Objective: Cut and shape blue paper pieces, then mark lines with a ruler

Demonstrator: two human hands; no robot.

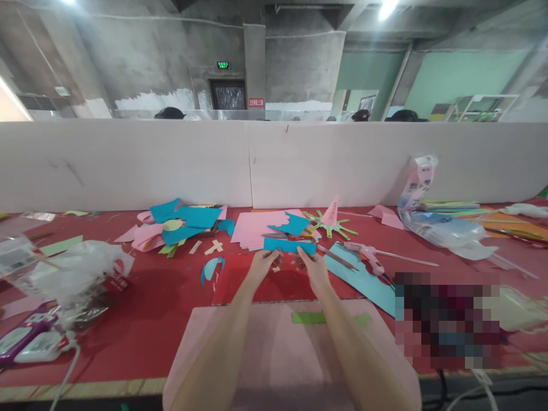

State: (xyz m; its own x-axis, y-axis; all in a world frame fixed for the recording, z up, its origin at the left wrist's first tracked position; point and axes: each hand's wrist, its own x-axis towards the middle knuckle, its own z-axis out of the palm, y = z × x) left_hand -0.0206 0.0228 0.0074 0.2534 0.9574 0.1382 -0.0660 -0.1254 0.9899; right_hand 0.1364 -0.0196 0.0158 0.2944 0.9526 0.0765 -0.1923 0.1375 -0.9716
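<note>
A blue paper strip is stretched level between my two hands, above the red board on the table. My left hand pinches its left end, and my right hand pinches its right end. Just beyond the strip lie scissors with yellow handles, partly hidden by it. Behind them are pink paper sheets and a cut blue paper piece. To the right of my right hand, a pencil rests across a light blue sheet.
A pink glue gun and a pink cone on green strips stand to the right. Paper scraps pile up at the back left. Plastic bags lie at left, and a white partition closes the back.
</note>
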